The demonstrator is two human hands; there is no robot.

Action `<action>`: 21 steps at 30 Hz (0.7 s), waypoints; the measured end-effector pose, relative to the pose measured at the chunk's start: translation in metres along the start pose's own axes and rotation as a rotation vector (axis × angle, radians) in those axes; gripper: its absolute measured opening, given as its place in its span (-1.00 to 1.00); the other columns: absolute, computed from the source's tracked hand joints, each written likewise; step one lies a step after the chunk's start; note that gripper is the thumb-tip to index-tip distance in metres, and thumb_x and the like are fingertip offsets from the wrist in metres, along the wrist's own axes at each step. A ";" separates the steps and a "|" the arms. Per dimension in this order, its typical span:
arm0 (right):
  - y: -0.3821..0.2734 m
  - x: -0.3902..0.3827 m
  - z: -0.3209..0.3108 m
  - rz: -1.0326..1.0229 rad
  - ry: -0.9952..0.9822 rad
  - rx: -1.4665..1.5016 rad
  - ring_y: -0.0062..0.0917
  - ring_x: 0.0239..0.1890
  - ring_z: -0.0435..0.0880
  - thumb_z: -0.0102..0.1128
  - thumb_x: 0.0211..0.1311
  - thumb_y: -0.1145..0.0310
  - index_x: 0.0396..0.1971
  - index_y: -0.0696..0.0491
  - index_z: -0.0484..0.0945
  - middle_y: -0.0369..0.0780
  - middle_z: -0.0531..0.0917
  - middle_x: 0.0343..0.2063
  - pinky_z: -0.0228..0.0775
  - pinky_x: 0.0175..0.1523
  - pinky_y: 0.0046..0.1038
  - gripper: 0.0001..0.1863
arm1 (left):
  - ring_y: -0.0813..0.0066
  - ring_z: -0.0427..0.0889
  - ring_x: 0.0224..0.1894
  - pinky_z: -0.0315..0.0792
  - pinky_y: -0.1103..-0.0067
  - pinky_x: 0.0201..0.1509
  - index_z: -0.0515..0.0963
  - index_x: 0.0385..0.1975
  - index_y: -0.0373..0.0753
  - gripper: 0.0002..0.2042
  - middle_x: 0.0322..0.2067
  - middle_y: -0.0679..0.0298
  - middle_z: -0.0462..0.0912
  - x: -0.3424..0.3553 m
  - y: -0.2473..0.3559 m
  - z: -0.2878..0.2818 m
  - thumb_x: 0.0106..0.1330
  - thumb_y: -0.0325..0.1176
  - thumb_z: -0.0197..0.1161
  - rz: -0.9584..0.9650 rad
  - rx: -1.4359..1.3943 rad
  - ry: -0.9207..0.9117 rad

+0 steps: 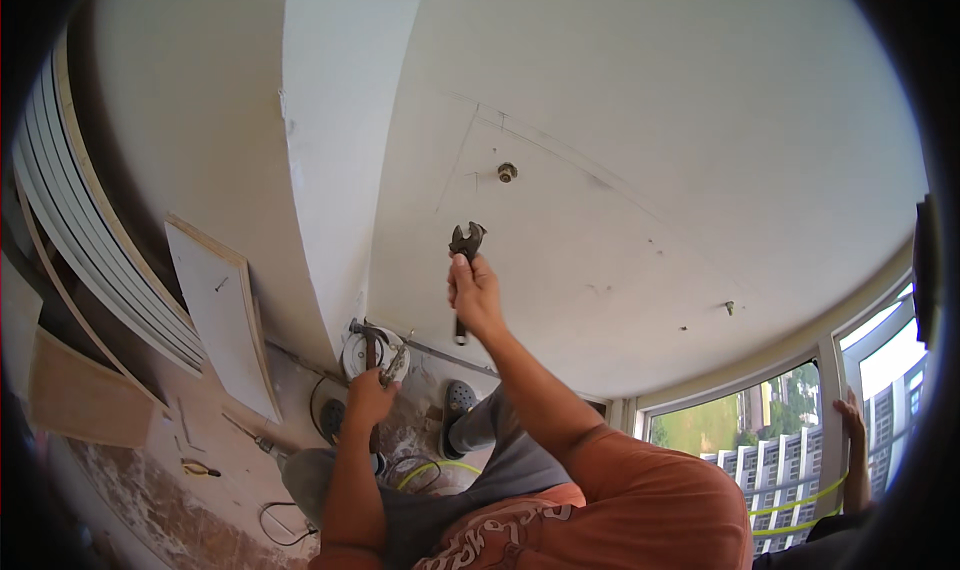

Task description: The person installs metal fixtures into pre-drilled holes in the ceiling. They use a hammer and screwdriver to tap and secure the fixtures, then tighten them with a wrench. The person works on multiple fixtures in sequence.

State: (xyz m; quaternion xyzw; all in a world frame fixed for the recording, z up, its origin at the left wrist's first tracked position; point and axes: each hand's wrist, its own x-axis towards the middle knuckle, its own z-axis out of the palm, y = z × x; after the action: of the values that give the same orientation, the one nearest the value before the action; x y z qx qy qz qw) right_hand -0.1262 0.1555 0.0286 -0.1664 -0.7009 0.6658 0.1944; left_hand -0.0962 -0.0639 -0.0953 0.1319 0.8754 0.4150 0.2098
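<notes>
My right hand [474, 295] is closed around the handle of an adjustable wrench [466, 240], held up in front of the pale wall with its jaws upward. Just beyond the jaws, a metal anchor bolt [507, 172] sticks out of the wall, apart from the wrench. Lower down, my left hand [370, 398] grips a hammer [371, 348] by its handle, head up. Behind the hammer head is a white round object [358, 355] with metal pieces by it, partly hidden. Pencil lines mark the wall around the bolt.
Another bolt [729, 307] protrudes farther right. A white board [212, 300] and curved panels [90, 225] lean at left. Pliers [200, 467] and a drill-like tool [262, 442] lie on the dusty floor. Another person's hand [851, 420] touches the window frame, near a yellow-green hose [800, 510].
</notes>
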 end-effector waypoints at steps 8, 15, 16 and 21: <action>-0.183 0.016 -0.091 -0.106 -0.141 -1.101 -0.35 -0.57 0.58 0.05 0.41 0.18 -0.25 0.15 0.55 -0.17 0.61 -0.58 0.41 -0.36 -0.31 -0.70 | -0.14 0.61 -0.15 0.46 0.20 -0.07 0.56 -0.27 -0.43 -0.64 -0.29 -0.12 0.64 0.006 0.024 0.004 0.18 -0.20 0.37 0.079 0.022 -0.097; -0.242 0.046 -0.067 -0.296 -0.296 -1.699 -0.24 -0.41 0.58 0.06 0.41 0.16 -0.40 0.12 0.57 -0.14 0.62 -0.52 0.39 -0.26 -0.26 -0.67 | -0.10 0.61 -0.18 0.46 0.24 -0.09 0.57 -0.26 -0.43 -0.62 -0.30 -0.11 0.64 0.015 0.009 0.018 0.17 -0.17 0.39 0.110 0.027 -0.102; -0.246 0.047 -0.060 -0.276 -0.338 -1.769 -0.19 -0.34 0.57 0.05 0.40 0.15 -0.40 0.11 0.58 -0.12 0.62 -0.49 0.39 -0.21 -0.23 -0.67 | -0.10 0.61 -0.17 0.46 0.24 -0.09 0.56 -0.25 -0.43 -0.61 -0.29 -0.12 0.64 0.013 0.008 0.018 0.17 -0.16 0.38 0.113 0.029 -0.085; -0.266 0.056 -0.045 -0.195 -0.403 -1.997 -0.22 -0.29 0.60 0.05 0.40 0.15 -0.39 0.10 0.59 -0.14 0.63 -0.45 0.40 -0.19 -0.22 -0.68 | -0.11 0.62 -0.16 0.46 0.24 -0.07 0.56 -0.24 -0.44 -0.59 -0.28 -0.14 0.64 0.009 0.011 0.011 0.17 -0.15 0.37 0.115 0.028 -0.088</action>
State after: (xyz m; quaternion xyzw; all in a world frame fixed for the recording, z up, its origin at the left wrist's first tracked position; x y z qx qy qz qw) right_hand -0.1456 0.2069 0.2984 -0.0798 -0.9657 -0.2254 -0.1012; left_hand -0.0984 -0.0460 -0.0956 0.2031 0.8620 0.4080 0.2220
